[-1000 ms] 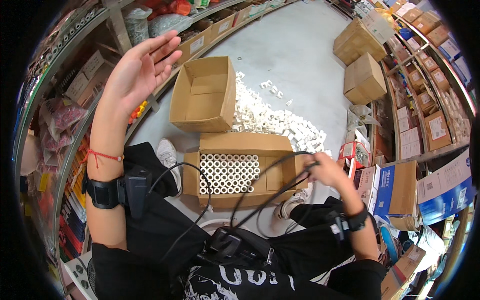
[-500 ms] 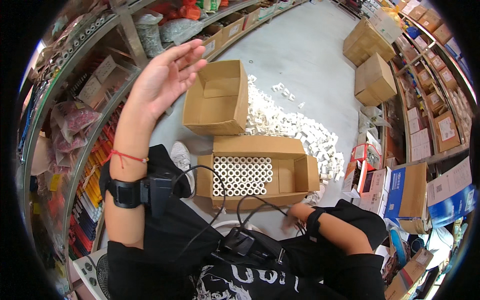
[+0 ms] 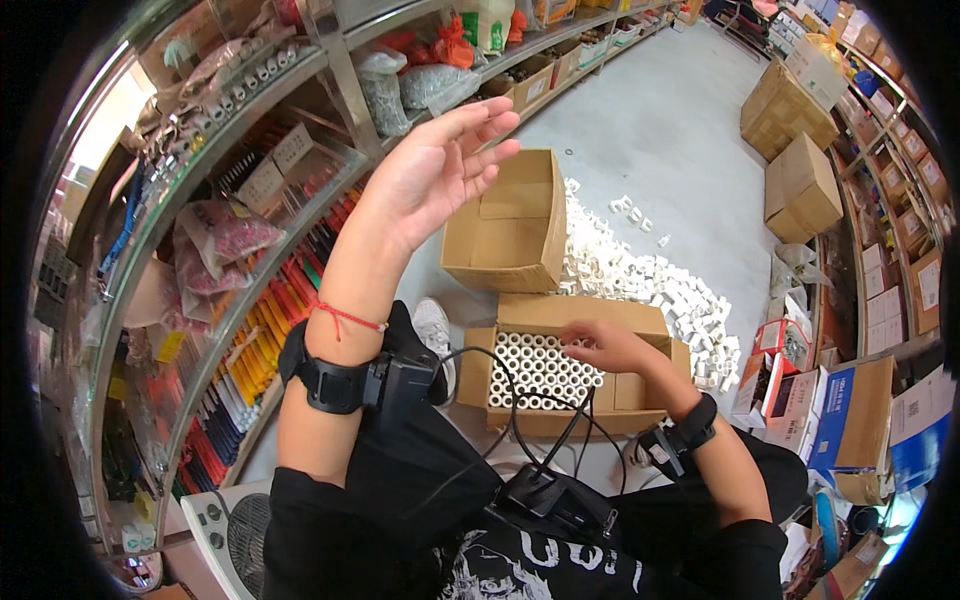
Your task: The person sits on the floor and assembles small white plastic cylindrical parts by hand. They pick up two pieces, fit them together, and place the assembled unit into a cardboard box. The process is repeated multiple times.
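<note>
My left hand (image 3: pixel 443 165) is raised in the air with palm turned up and fingers loosely spread, holding nothing. It is nearest to the upright-opening cardboard box (image 3: pixel 455 262) on the floor beyond. My right hand (image 3: pixel 607 345) hovers over the long open cardboard box (image 3: pixel 560 425), fingers apart, with nothing visible in it. Beneath that hand, white tubular fittings (image 3: pixel 540 368) stand in tight rows, filling the box's left part. Bare cardboard shows in its right end. A heap of loose white fittings (image 3: pixel 655 282) lies on the floor behind the box.
Shelves (image 3: pixel 330 75) with tubes, bags and boxes rise close on my left. More shelving (image 3: pixel 860 240) lines the right, with two cardboard boxes (image 3: pixel 803 188) before it. Black cables (image 3: pixel 515 415) hang across my lap. A white fan (image 3: pixel 245 530) stands at lower left.
My right hand has moved from beside my knee up and forward over the fittings in the long box. My left hand stays raised. The whole view has swung left, shifting everything rightward.
</note>
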{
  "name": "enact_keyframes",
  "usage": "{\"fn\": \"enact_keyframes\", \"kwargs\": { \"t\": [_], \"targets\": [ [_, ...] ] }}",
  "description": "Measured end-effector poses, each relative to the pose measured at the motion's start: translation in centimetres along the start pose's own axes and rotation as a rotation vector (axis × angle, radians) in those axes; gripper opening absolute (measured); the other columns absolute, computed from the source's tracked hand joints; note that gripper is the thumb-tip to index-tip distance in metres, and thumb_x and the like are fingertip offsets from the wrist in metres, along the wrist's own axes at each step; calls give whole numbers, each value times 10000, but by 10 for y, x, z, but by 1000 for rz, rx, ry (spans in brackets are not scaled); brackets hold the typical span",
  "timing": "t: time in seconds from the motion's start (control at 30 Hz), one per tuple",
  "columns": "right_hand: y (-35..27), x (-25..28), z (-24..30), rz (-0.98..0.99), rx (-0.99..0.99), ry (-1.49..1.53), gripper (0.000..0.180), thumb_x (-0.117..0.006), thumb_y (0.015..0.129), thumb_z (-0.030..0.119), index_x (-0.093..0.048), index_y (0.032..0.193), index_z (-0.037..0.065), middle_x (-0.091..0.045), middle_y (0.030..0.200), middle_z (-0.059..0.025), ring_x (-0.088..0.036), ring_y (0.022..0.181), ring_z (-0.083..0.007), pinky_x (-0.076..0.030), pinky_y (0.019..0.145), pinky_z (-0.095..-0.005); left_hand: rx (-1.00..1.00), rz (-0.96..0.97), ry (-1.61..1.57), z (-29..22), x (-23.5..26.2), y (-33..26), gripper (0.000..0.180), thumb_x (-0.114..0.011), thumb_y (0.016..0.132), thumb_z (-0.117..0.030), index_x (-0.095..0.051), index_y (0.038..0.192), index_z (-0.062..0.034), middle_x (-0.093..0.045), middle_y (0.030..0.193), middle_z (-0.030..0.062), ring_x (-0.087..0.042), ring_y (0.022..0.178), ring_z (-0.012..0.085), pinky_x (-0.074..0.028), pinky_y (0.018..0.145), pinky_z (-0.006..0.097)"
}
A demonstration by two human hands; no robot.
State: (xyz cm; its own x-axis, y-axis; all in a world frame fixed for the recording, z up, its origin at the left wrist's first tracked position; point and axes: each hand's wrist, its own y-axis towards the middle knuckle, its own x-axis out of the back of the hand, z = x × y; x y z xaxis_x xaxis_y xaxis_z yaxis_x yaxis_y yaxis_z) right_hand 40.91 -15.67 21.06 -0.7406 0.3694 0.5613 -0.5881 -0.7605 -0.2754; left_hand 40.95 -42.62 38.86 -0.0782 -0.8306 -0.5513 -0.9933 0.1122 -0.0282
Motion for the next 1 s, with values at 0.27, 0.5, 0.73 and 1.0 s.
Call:
{"fn": "enact_keyframes", "kwargs": {
  "t": [0.27,0.5,0.73,1.0],
  "targets": [
    [56,-47,143,356,402,-218,638,-629,722,315,-397,1177,-67,-632,780,-172,-605,774,-317,-472,692,-368,-90,365,371,-101,-81,-33,297,-423,887,-245,-504,1123,-83,-545,1040,10,-549,869,113,-447,690,214],
    [7,-86,263,388,307,-589,267,-704,603,170,-675,854,84,-650,897,-81,-619,869,-204,-497,691,-296,-337,13,909,-131,-173,-68,153,-471,799,-148,-523,932,-93,-546,766,-16,-541,664,76,-410,571,188],
    [-27,-109,288,769,704,-197,670,-720,596,160,-424,1142,-93,-569,1028,-190,-552,981,-296,-464,784,-365,-192,229,1155,-131,-149,-29,465,-409,876,-408,-446,1222,-99,-540,1053,-21,-530,836,58,-417,662,172],
    [-125,-22,235,217,534,-741,353,-602,650,141,-541,953,-29,-563,910,-122,-533,879,-236,-434,778,-334,367,154,661,17,-88,-21,216,-478,875,-202,-554,1038,-84,-592,939,-31,-571,799,44,-421,675,179]
  ]
}}
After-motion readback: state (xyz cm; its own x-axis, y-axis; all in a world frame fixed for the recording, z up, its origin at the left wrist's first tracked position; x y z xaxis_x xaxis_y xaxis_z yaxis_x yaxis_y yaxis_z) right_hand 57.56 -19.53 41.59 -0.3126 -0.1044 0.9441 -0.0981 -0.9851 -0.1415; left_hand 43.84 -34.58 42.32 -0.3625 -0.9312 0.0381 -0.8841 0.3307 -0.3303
